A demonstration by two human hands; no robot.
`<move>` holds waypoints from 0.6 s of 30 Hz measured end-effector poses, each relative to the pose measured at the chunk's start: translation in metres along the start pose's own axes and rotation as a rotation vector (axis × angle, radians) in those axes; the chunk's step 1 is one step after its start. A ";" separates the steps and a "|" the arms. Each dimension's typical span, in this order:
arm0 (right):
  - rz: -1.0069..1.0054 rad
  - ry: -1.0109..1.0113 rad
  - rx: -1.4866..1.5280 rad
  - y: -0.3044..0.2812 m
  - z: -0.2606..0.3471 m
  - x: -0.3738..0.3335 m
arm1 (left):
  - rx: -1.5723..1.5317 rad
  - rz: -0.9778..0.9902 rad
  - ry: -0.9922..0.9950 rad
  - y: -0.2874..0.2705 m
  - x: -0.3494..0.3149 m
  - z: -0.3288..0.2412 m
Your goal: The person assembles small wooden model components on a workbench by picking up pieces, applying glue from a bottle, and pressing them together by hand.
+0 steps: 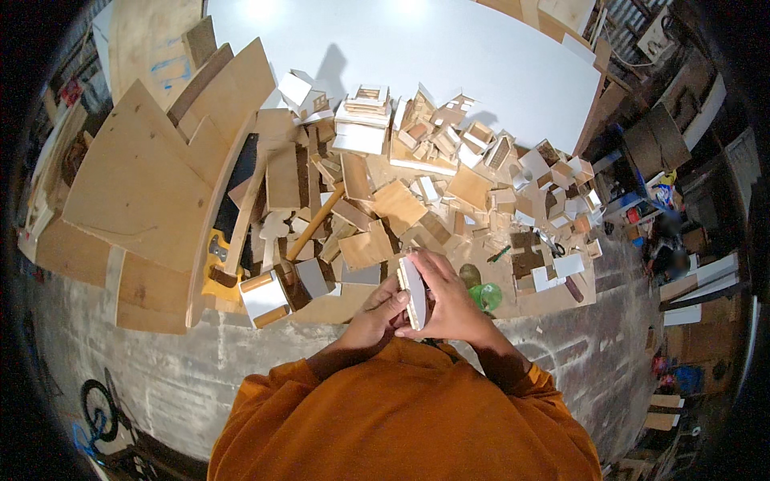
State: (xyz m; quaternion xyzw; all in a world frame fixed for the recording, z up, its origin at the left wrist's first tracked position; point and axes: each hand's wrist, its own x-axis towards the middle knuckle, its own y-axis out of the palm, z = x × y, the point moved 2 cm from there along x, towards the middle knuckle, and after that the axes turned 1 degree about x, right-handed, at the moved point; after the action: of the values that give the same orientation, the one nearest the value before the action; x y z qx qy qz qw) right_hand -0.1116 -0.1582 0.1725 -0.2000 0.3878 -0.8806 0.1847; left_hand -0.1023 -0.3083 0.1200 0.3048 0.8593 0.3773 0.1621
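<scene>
Close in front of my body, both hands hold a small wooden piece point(414, 293) with a pale face and one curved edge; its exact kind I cannot make out. My left hand point(374, 318) grips it from the left, thumb pressed against its side. Around the right side curl the fingers of my right hand point(446, 298), which hide part of it. Just right of that hand stands a green transparent bottle or cup point(486, 297). Beyond the hands lie several wooden offcuts, among them a flat square block point(366, 245).
Small house-like wooden models, one white-fronted point(361, 128), stand at the back before a large white board point(449, 64). Tall plywood sheets point(132, 180) lean at the left. A wooden handle point(316, 220) lies among the scraps; scissors point(555, 247) rest at the right. Concrete floor point(192, 369) surrounds the worktable.
</scene>
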 end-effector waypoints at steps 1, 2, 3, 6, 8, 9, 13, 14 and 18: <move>0.001 0.021 0.041 0.000 0.001 0.000 | 0.017 0.000 0.008 0.000 0.000 0.000; -0.003 0.043 0.080 0.000 0.002 -0.001 | 0.035 0.005 0.013 0.001 0.001 0.000; 0.007 0.051 0.089 0.002 0.003 -0.003 | 0.096 0.009 0.024 -0.001 0.001 0.000; 0.030 0.049 0.074 0.010 0.000 -0.007 | 0.225 -0.018 0.043 -0.008 -0.004 0.003; -0.017 0.015 -0.008 0.025 -0.007 -0.014 | 0.232 -0.031 0.019 -0.013 -0.008 0.010; -0.037 -0.008 -0.048 0.031 -0.007 -0.016 | 0.238 -0.042 0.011 -0.019 -0.012 0.014; 0.165 0.051 0.088 0.046 -0.020 -0.030 | 0.121 -0.147 -0.221 -0.037 -0.028 0.025; 0.199 0.070 0.141 0.047 -0.020 -0.030 | 0.132 -0.176 -0.239 -0.030 -0.032 0.016; 0.218 0.101 0.160 0.041 -0.016 -0.027 | 0.052 -0.198 -0.261 -0.025 -0.037 0.008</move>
State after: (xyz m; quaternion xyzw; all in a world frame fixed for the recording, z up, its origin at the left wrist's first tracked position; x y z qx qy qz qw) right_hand -0.0901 -0.1614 0.1255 -0.0968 0.3447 -0.8924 0.2748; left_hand -0.0804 -0.3409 0.0976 0.2692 0.8663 0.2942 0.3010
